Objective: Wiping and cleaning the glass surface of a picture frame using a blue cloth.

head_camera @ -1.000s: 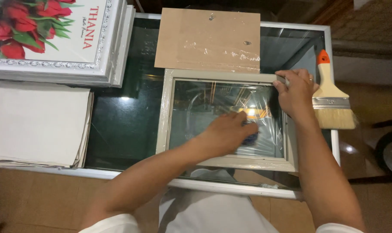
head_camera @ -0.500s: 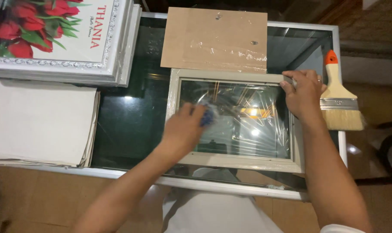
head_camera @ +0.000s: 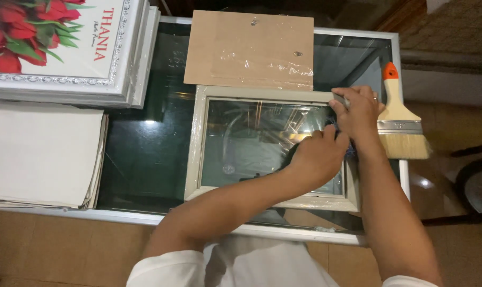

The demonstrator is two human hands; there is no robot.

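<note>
Two hands at the right side of a cream picture frame (head_camera: pixel 198 154) lying flat on a glass table (head_camera: pixel 145 154).

The left hand (head_camera: pixel 318 157), fingers curled and pressed together, bears on a blue cloth (head_camera: pixel 349 151) on the frame's pane. The right hand (head_camera: pixel 357 109) pinches the frame's top right corner. Above the frame lies a brown backing board (head_camera: pixel 251 48); right of it, an orange-tipped paintbrush (head_camera: pixel 401 125); up left, a white-framed print of red flowers with red lettering (head_camera: pixel 65 48); left, stacked pale sheets (head_camera: pixel 41 154).

The dark glass surface (head_camera: pixel 145 154) carries a pale frame (head_camera: pixel 195 143) under the left hand (head_camera: pixel 318 157), a brush (head_camera: pixel 403 125) beside the right hand (head_camera: pixel 357 109), and a brown board (head_camera: pixel 251 48) beyond.
</note>
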